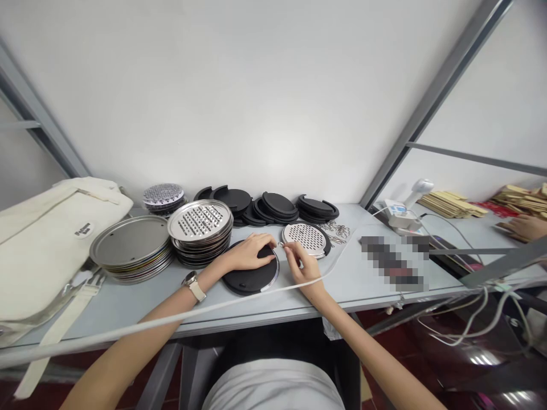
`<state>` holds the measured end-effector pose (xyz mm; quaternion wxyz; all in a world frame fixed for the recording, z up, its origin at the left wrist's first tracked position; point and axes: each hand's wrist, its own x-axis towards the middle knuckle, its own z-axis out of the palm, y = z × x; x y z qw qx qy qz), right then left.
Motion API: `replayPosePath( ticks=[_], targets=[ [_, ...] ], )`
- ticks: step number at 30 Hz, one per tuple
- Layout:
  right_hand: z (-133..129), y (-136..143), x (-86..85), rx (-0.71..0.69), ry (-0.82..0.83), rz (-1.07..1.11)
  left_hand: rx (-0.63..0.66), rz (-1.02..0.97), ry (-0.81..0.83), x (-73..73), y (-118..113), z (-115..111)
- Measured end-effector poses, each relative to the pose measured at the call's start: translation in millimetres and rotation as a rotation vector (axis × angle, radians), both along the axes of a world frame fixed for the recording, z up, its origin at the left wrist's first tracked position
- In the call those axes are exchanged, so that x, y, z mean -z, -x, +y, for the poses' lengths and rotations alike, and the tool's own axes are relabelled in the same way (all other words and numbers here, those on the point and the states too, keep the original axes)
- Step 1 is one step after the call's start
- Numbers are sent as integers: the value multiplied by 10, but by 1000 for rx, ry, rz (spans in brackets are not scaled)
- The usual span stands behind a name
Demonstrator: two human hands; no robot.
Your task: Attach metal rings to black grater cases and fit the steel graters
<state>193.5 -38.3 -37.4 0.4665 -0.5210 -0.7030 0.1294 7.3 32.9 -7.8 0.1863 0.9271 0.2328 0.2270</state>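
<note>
My left hand (255, 252) lies over a round black disc (245, 280), its fingers bent at the far right edge and its thumb on top. A silver rim shows along the disc's right side. Between the thumb and fingers of my right hand (304, 267) is a small metal hook (280, 245), pinched by one end close to the disc's edge. Just beyond that hand sits a round silver grater (304, 238) in a black holder. Several loose metal hooks (337, 229) are heaped to its right.
Stacked graters (200, 222) and round metal plates (130, 242) stand left, beside a cream bag (51, 239). Black holders (273, 206) line the wall. A white cable (171, 316) crosses in front. At far right, another person's hand (527, 226) is near wooden pieces (453, 204).
</note>
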Motion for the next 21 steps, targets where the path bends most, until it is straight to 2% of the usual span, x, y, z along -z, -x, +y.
replayPosePath(
  ticks=[4,10,15,21],
  targets=[
    [65,3,39,-52,64,-24,-3,3,-4,2,-3,3],
    [84,17,71,-109,73,-110,16,-26,43,-6,4,-7],
    [112,32,101,-87,102,-243,47,-61,86,13,-2,-5],
    [132,28,119,-94,104,-274,75,-96,132,2,-22,-28]
  ],
)
